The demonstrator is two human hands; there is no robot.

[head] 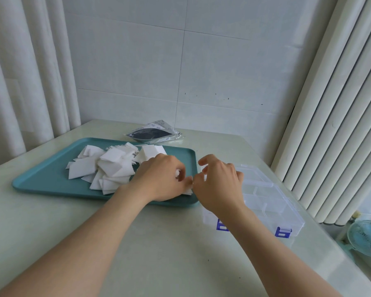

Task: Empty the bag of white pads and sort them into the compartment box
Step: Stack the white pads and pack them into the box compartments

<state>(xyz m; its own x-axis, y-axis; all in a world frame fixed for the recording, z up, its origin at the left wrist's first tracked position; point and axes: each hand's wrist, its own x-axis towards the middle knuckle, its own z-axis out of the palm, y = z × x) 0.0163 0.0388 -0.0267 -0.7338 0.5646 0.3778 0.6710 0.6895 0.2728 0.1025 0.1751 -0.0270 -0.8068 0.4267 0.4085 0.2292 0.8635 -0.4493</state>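
A heap of white pads (107,166) lies on a teal tray (45,183). The opened silver bag (154,133) lies flat on the table behind the tray. My left hand (161,179) hovers over the tray's right end with its fingers curled round a small stack of white pads. My right hand (219,185) is right beside it, thumb and forefinger pinching the edge of that stack at the tray's right rim. The clear compartment box (272,202) with blue latches stands open to the right, partly hidden by my right hand.
The pale table (159,249) ends at a tiled wall behind and a curtain on the left. White vertical slats stand along the right side. A small blue fan (366,236) sits below the table's right edge.
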